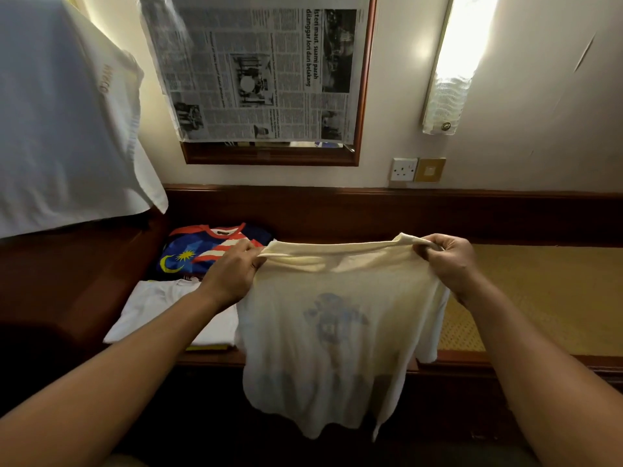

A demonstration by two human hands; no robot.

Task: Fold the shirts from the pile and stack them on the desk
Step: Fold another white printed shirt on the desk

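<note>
- Dark wood edges our worktop (526,298), its woven yellow mat at the right of the frame, a newspaper-covered mirror (263,72) above.
- Our left hand (232,274) and right hand (448,257) each pinch a shoulder of the cream shirt (337,325), hanging mid-frame over the front edge.
- Folded white shirt (161,308) and flag-print shirt (202,251) lie at left.
- Next, we judge, it must be laid flat on the mat before folding.

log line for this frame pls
step: shirt held up, unfolded | left hand: grips cream shirt shoulder | right hand: grips other shoulder | desk: two folded shirts at left
</note>
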